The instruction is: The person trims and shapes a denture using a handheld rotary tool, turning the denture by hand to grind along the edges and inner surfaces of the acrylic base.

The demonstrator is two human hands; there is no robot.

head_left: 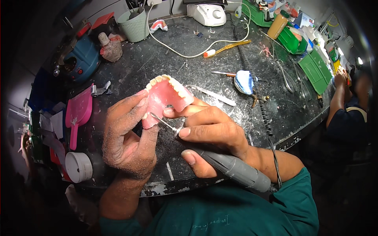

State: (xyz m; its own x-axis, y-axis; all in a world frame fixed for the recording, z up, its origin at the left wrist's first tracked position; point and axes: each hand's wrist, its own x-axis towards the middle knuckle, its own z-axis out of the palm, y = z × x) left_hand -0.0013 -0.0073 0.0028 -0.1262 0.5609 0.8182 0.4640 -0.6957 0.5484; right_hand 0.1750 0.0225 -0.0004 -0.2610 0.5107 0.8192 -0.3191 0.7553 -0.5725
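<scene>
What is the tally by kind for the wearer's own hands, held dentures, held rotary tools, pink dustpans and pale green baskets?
Own hands: 2 (left hand, right hand)
Held denture: 1
Held rotary tool: 1
Pink dustpan: 1
Pale green basket: 1
Total: 6

Centre well lit, corners falling to black. Brightest patch on dark tabletop, just right of pink denture plate. White glare spot near right rim. Tabletop's front edge bowed by fisheye. Left hand, right hand crisp, outlines sharp. Person at far right dim, soft-edged.
</scene>
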